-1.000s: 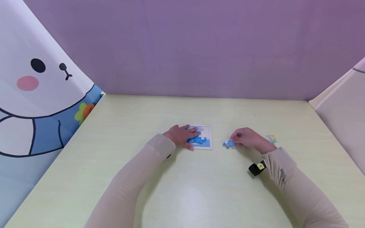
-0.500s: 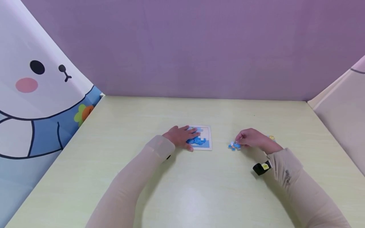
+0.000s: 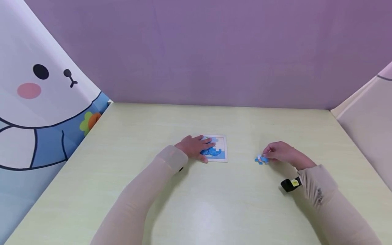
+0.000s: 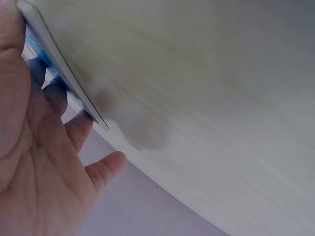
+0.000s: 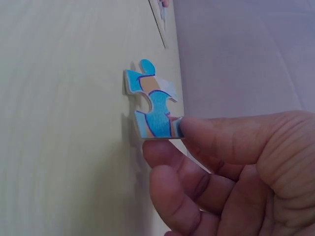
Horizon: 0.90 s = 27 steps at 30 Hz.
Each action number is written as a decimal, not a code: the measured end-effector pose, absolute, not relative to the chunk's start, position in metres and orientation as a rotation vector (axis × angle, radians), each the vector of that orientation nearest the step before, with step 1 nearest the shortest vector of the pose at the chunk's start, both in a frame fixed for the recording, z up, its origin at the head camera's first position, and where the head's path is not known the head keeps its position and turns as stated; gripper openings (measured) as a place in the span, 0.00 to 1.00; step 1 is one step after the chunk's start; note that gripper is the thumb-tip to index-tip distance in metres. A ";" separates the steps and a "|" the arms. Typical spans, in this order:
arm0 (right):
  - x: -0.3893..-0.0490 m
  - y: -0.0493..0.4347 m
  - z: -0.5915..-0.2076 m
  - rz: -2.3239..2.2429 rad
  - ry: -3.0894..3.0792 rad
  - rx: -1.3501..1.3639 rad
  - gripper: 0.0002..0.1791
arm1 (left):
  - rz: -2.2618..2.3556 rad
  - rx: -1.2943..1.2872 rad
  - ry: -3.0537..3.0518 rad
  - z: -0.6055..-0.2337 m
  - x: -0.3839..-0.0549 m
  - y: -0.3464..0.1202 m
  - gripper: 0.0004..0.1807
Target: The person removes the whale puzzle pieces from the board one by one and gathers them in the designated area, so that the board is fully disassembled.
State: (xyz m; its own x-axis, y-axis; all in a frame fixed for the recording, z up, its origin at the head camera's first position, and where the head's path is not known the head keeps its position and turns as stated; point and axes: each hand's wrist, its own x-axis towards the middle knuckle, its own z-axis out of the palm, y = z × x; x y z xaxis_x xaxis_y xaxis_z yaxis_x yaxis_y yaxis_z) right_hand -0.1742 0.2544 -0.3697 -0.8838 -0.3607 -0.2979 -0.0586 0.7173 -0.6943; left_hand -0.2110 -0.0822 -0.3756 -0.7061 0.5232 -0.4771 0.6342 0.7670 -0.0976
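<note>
With fingers spread, my left hand rests on the left part of a white-framed jigsaw puzzle with a blue picture. The left wrist view catches the frame edge-on beside the fingers, the thumb and palm nearest the camera. To the right of the puzzle, my right hand pinches a jigsaw piece between thumb and fingers. The piece is blue with orange and white areas and purple lines. It is held by one edge close to the table; whether it touches the tabletop I cannot tell.
Both hands work on a pale wooden table. A purple backdrop stands along its far edge, and a cloth with a cartoon animal hangs at the left. A black wrist device sits under the right sleeve.
My right hand has moved right and slightly nearer with the jigsaw piece, away from the puzzle. A yellow-flowered piece seen earlier is now hidden by the right hand. The left hand stays put.
</note>
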 end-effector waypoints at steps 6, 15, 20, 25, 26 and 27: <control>-0.172 0.263 -0.369 -0.970 2.529 -0.344 0.10 | -0.372 0.853 2.535 -0.375 -0.209 -0.081 0.44; -0.168 0.282 -0.366 -0.931 2.549 -0.306 0.12 | -0.358 0.869 2.561 -0.371 -0.205 -0.080 0.43; -0.164 0.290 -0.366 -0.919 2.535 -0.249 0.12 | -0.343 0.872 2.563 -0.371 -0.205 -0.081 0.44; -0.160 0.298 -0.367 -0.928 2.536 -0.229 0.11 | -0.328 0.865 2.565 -0.373 -0.204 -0.082 0.44; -0.159 0.300 -0.367 -0.935 2.534 -0.224 0.10 | -0.320 0.863 2.566 -0.372 -0.204 -0.082 0.43; -0.158 0.301 -0.367 -0.944 2.533 -0.219 0.10 | -0.316 0.859 2.566 -0.372 -0.204 -0.082 0.43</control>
State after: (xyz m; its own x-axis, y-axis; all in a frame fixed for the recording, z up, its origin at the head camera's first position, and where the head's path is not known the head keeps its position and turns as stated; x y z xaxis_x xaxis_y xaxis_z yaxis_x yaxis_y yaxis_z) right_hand -0.1582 0.3009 -0.3667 -0.8968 -0.2888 -0.3352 0.0008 0.7565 -0.6540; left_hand -0.2040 -0.0821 -0.3721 -0.7236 0.5217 -0.4520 0.6157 0.7838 -0.0811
